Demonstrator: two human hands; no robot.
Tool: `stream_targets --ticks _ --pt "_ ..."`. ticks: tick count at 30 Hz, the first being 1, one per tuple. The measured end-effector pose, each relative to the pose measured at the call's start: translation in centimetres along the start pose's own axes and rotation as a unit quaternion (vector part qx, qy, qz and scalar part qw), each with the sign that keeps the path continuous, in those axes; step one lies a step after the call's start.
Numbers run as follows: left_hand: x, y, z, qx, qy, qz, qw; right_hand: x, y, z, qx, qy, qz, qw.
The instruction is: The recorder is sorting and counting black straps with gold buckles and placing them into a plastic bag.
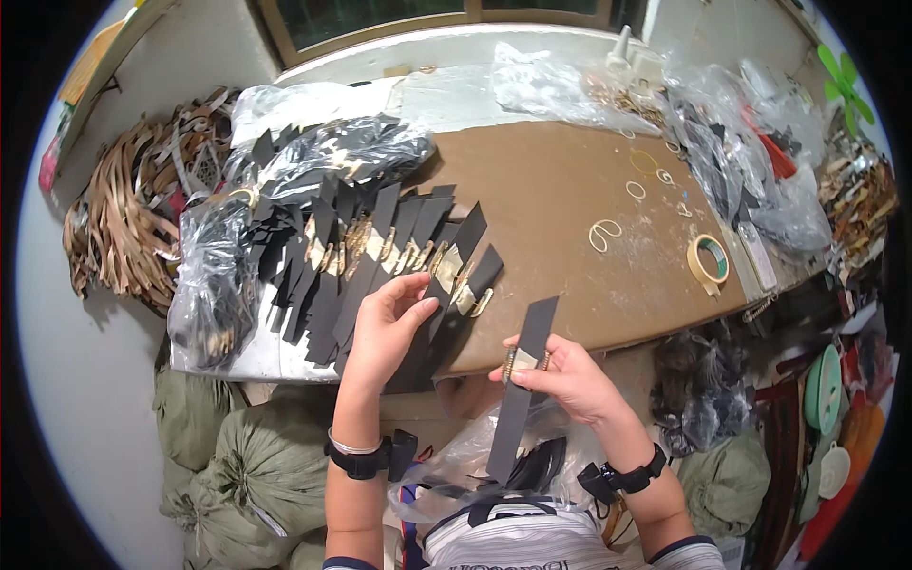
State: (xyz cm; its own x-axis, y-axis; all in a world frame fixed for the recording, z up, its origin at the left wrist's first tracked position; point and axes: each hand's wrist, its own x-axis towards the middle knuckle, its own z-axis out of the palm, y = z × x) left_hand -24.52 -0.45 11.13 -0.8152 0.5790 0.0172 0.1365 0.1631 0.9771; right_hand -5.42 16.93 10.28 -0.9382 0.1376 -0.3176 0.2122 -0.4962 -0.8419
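In my right hand [575,382] is a flat black strap [514,423] with slanted ends, held tilted over my lap. My thumb presses a pale wrap at its middle, and gold-coloured metal pieces [511,363] show on both sides of it. My left hand [385,321] hovers by the near edge of a spread of similar black straps [380,228], its fingers bent and the thumb a little apart from them. Nothing shows between them. Several straps in that spread carry pale wraps and gold-coloured metal fittings [388,245].
The brown tabletop [551,190] bears rubber bands [604,235] and a tape roll [708,261]. Clear plastic bags [214,275] flank the straps, near brown strips [128,209]. Green sacks [271,456] stand below left. A plastic bag with black pieces [541,456] lies at my lap.
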Motion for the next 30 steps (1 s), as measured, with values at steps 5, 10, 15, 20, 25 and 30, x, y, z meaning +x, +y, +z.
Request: stream_targets --ticks 5,10,15,20,25,30 --pt "-0.4 -0.3 0.9 -0.073 -0.075 -0.035 0.994 -0.3 0.3 -0.1 -0.018 -0.013 -0.036 0.999" --pt "-0.6 -0.9 1.7 -0.115 -0.116 -0.059 0.985 -0.8 0.2 0.5 -0.011 -0.011 -0.032 0.999" --pt "-1.2 -1.0 3.6 -0.021 -0.109 -0.039 0.993 -0.9 1.0 1.0 -0.006 0.021 -0.021 1.0" --pt "0.2 -0.2 1.2 0.284 0.162 0.199 0.924 -1.8 2.4 0.0 0.019 0.022 -0.009 1.0" --pt "3.5 -3.5 -4.2 0.416 0.277 0.196 0.844 -1.9 3.3 0.6 0.025 -0.058 0.049 0.997" --pt "2.7 -1.6 -4.3 0.359 0.249 0.137 0.889 0.0 2.0 2.2 0.1 -0.098 0.013 0.99"
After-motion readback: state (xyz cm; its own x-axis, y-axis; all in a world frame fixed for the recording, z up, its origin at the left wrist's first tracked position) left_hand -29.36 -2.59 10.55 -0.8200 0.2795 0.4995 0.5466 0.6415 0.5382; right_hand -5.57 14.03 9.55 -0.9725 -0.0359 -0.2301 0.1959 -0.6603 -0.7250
